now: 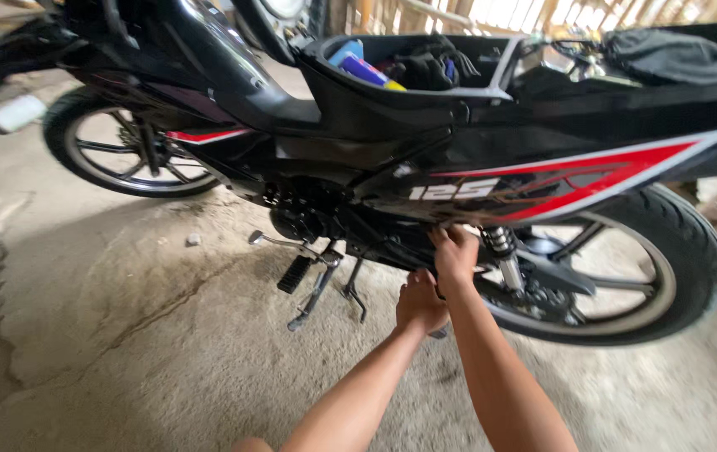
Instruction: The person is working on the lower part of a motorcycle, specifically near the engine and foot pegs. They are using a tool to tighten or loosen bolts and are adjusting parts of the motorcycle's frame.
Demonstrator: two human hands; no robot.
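A black and red motorcycle is standing on a cracked concrete floor, its under-seat compartment lying open. The right hand is reaching under the lower side panel beside the rear shock absorber, fingers curled against the bodywork. The left hand is sitting just below, closed; what it is holding cannot be told.

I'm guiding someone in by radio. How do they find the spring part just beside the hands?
Start at the black motorcycle with red and white side panels and go to its rear wheel. Just ahead of it, below the panel, stands the coiled chrome rear shock absorber, right of the right hand. Nothing else nearby has shiny spring coils.
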